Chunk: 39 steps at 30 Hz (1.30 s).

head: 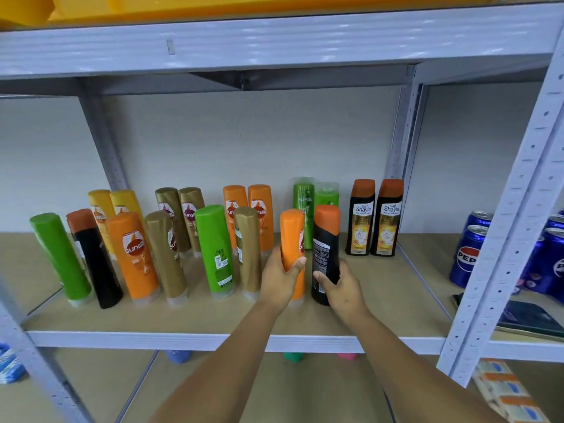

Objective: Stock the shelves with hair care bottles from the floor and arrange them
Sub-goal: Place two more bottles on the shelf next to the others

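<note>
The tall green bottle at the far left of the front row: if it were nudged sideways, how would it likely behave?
The green bottle is tall and narrow and stands on its small clear cap, so it would probably tip rather than slide. A black bottle stands close on its right, so a fall that way could knock the row. Its glossy plastic looks stiff and perhaps slippery.

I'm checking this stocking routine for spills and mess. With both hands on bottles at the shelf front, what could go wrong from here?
1. The left hand grips the orange bottle close beside the gold bottle; a nudge could topple the crowded front row.
2. The right hand holds the black bottle with its label turned away from the aisle, so it may end up facing backward, unlike the two Shayla bottles behind.
</note>
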Each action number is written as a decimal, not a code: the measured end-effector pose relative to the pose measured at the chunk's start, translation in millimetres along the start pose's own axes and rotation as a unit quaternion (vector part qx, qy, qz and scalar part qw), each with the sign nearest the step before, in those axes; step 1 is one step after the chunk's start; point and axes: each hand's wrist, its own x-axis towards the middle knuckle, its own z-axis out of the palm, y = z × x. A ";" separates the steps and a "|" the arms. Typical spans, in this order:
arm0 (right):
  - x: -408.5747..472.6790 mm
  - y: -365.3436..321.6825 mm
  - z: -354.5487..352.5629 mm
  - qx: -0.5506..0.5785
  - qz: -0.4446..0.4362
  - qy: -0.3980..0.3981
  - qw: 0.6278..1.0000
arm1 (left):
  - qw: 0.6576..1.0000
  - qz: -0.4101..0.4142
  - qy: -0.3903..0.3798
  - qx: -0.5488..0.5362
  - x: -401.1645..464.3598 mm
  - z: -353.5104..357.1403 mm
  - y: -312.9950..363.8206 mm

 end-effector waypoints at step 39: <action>-2.5 -24.4 -26.5 -0.004 -0.039 -0.048 0.998 | 0.999 0.015 0.030 0.042 -22.8 -8.4 25.9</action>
